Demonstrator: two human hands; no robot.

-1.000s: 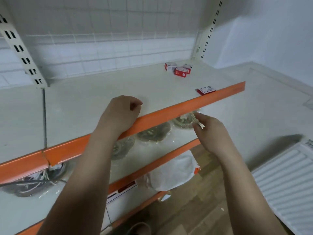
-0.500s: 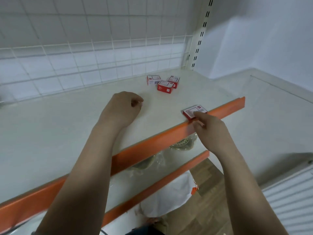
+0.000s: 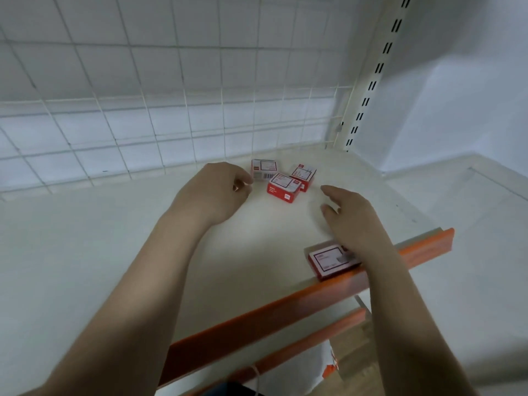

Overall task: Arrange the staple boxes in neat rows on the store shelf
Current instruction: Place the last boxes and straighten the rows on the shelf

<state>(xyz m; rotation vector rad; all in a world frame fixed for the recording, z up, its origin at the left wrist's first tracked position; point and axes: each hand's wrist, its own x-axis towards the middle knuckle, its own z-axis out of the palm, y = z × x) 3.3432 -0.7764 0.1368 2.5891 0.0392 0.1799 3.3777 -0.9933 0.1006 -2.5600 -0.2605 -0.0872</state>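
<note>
Staple boxes [image 3: 284, 187]: white labels, barcode on one, print too blurred, seemingly nothing legible.

Both bare forearms reach in from the bottom edge toward twelve o'clock. The left hand [image 3: 213, 192] is loosely curled — fingers bent under, holding nothing. At its three o'clock, the right hand [image 3: 350, 217] lies relaxed, fingers extended (thumb apart, pointing to nine o'clock).

Bare forearms, left hand [image 3: 213, 192], right hand [image 3: 353, 217], sleeveless
</note>
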